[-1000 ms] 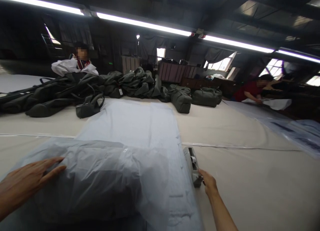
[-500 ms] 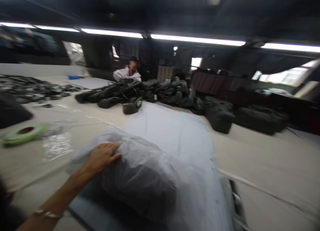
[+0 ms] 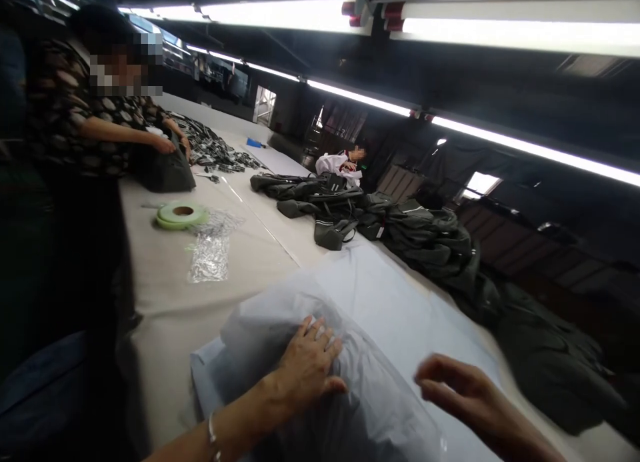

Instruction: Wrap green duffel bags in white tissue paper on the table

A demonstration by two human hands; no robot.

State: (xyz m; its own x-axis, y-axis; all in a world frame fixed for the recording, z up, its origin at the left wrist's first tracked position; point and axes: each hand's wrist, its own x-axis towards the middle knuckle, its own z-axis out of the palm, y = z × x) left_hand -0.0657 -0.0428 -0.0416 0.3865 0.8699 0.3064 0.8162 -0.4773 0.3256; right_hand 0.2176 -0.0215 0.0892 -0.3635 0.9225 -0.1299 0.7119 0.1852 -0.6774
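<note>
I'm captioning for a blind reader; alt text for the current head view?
The left hand rests on a bulging translucent bag, the right hand curled beside it. Dark bags lie piled beyond; a co-worker at left handles dark material.

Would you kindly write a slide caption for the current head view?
Left hand spread on a plastic-covered bundle, right hand half-open near it, dark bags heaped across the table.

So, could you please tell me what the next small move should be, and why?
I would probably bring the right hand down onto the translucent bag to help steady it: the left hand rests spread on the bag, while the right, fingers partly curled, appears to hold nothing.
</note>
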